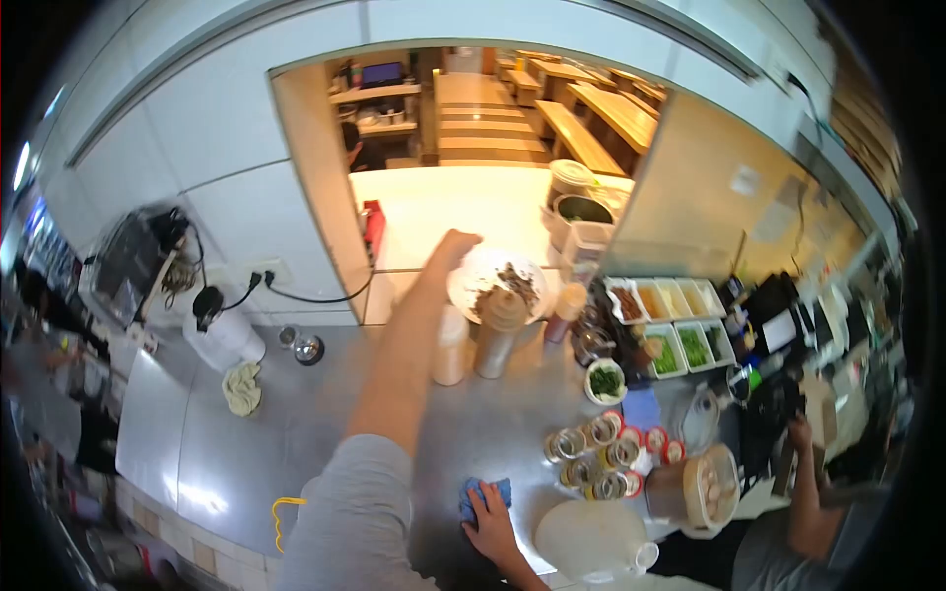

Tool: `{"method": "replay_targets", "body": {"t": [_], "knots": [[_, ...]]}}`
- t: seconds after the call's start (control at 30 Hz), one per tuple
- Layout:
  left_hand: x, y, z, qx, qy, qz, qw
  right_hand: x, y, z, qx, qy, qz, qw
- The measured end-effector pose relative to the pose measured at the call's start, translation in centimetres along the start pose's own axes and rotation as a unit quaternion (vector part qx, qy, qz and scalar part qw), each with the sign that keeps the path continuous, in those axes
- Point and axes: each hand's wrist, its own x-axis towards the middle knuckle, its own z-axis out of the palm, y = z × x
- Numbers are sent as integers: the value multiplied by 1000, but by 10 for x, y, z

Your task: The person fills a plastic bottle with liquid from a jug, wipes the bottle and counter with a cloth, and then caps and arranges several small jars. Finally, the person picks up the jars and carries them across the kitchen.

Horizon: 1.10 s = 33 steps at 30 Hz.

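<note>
My left hand (pixel 451 248) is stretched far forward at the serving hatch and grips the left rim of a white plate (pixel 522 268) with brown food on it. The plate hovers over two tall squeeze bottles (pixel 498 335) on the steel counter (pixel 296 414). Close to my body, my right hand (pixel 490 524) presses flat on a blue cloth (pixel 475 492) lying on the counter.
Several small open tins (pixel 594 455) and a large white jug (pixel 591 540) stand right of the cloth. Trays of toppings (pixel 672 313) and a bowl of greens (pixel 604 380) sit at the right. A white appliance (pixel 225 335) stands left. Another person's hand (pixel 798 433) works at the far right.
</note>
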Motion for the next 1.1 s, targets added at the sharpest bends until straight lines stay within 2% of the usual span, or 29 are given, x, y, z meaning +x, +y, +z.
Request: {"method": "replay_targets", "body": {"t": [0.03,0.07,0.17,0.23,0.3,0.37,0.43,0.5,0.57,0.63,0.67,0.7,0.77,0.83,0.9,1.03,1.1], "knots": [[8,2,8,-31,23,-11,999,-2,2,2,-6,-9,9,1000],[-29,39,15,-7,67,-34,997,-4,7,5,-6,-16,7,1000],[-12,61,-1,161,-11,42,986,-2,5,1,-3,-35,20,999],[0,61,-18,255,-49,103,960,-1,5,2,-4,-29,24,999],[-62,91,-41,296,-66,85,949,-2,3,5,-1,-27,24,999],[-73,87,-68,339,-140,72,928,-1,5,5,-1,-20,23,1000],[-94,87,-97,433,-193,59,879,2,1,1,-30,-54,61,996],[-136,95,-115,607,-177,137,762,16,-19,-14,-75,-110,112,985],[-163,93,-126,653,-178,107,728,43,-22,-23,-42,-189,203,960],[-198,91,-132,667,-189,91,715,81,-35,-33,-15,-20,230,973],[-209,87,-131,662,-204,84,717,105,-25,-34,37,125,137,982],[-219,77,-130,638,-191,93,740,132,-45,-63,146,183,133,963],[-236,45,-129,588,-159,108,786,195,-10,-74,93,354,22,930],[-249,15,-129,557,-153,112,809,247,30,-79,224,365,30,903],[-265,-10,-126,541,-114,103,827,275,61,-77,264,301,52,915],[-304,-14,-136,496,-165,72,850,296,61,-82,289,183,35,939],[-322,-12,-139,473,-186,60,859,304,72,-64,354,199,12,914]]}}
